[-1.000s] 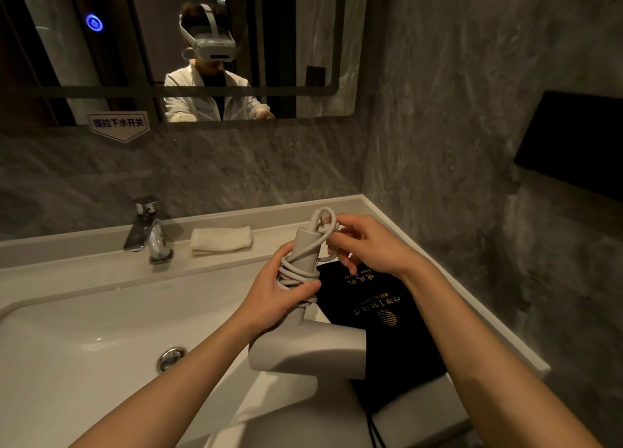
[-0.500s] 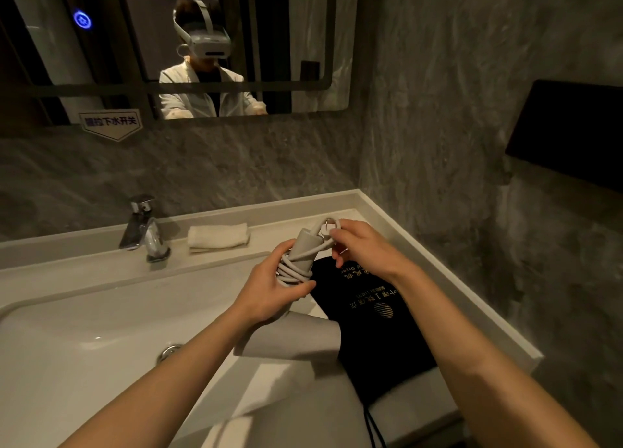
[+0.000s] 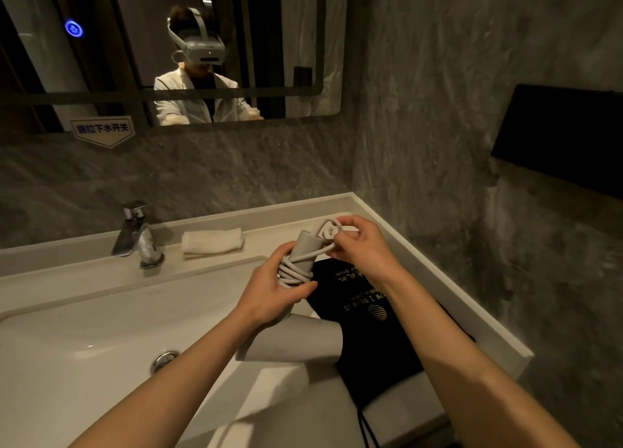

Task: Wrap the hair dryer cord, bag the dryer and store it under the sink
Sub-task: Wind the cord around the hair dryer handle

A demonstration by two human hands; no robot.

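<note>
A pale grey hair dryer (image 3: 296,341) is held over the sink's right side, barrel low and handle pointing up and away. My left hand (image 3: 273,294) grips the handle, where several turns of the grey cord (image 3: 293,272) are wound. My right hand (image 3: 357,245) pinches the loose cord end and plug (image 3: 328,230) at the handle's tip. A black drawstring bag (image 3: 374,333) with gold print lies flat on the counter beneath my right forearm.
The white sink basin (image 3: 84,339) fills the lower left, with a chrome faucet (image 3: 138,236) and a folded white towel (image 3: 212,242) on the back ledge. A grey stone wall stands close on the right, carrying a black box (image 3: 566,137). A mirror hangs above.
The cord loop above the handle tip has shrunk. My right hand has drawn the cord end down against the handle. The view has shifted slightly.
</note>
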